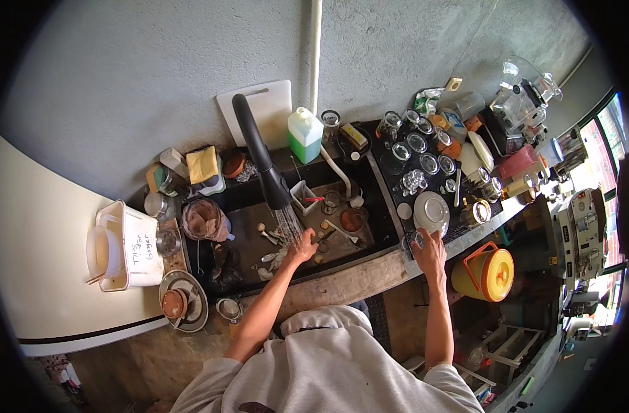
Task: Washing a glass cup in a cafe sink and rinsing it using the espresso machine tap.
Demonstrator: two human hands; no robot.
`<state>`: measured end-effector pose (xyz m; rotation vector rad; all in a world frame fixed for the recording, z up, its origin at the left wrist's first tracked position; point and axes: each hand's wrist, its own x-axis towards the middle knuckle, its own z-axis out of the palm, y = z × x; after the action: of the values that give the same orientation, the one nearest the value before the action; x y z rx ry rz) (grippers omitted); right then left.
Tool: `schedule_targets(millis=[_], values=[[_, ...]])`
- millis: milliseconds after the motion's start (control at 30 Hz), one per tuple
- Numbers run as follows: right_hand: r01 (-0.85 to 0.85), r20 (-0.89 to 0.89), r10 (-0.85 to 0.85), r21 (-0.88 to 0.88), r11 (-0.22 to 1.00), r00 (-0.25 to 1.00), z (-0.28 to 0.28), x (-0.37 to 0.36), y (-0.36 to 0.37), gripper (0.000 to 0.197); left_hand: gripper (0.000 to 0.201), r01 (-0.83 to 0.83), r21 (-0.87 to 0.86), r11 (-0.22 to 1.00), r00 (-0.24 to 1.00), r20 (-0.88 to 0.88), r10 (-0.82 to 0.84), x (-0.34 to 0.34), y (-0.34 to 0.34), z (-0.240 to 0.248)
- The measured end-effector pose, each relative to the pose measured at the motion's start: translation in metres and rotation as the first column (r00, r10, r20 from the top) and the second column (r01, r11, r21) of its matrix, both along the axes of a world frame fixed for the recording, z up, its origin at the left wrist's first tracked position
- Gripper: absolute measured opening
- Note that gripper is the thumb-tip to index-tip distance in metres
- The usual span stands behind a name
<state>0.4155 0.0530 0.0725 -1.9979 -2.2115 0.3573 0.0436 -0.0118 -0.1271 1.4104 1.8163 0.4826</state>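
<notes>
My left hand [301, 246] is in the sink [378, 227], under the spray from the black faucet [273, 187]. Water and the angle blur its fingers, so I cannot tell whether it holds anything. At the drainboard's near edge, my right hand [431, 252] has its fingers bent around a small clear glass [411, 239]. Just beyond those fingertips sits a pale saucer [432, 210]. Around my left hand lie several spoons and other utensils. A grey container with a red-handled tool [316, 199] and a brown bowl [352, 219] stand farther back in the sink.
Several upturned glasses [416, 142] fill the black drainboard. Behind the sink stand a bottle of green liquid [305, 135] and a white cutting board [270, 103]. A white bin [139, 248] is at left. A yellow lidded bucket [490, 273] sits beyond my right forearm.
</notes>
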Motion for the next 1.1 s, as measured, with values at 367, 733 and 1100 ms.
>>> schedule_targets(millis=[367,733,1100], values=[[0.080,-0.086,-0.068,0.148,0.986,0.994,0.022,-0.030,-0.012,0.073,0.059,0.344,0.110,0.932,0.906,-0.300,-0.299,0.014,0.011,-0.056],[-0.272,-0.872,-0.158,-0.310,0.911,0.463,-0.051,-0.190,-0.028,0.043,0.030,-0.264,0.016,0.964,0.709,0.681,0.183,-0.025,-0.010,0.084],[-0.384,-0.588,0.370,0.108,0.917,0.719,-0.039,-0.320,-0.056,0.040,0.028,-0.625,0.128,0.770,0.638,0.653,0.409,-0.055,-0.047,0.131]])
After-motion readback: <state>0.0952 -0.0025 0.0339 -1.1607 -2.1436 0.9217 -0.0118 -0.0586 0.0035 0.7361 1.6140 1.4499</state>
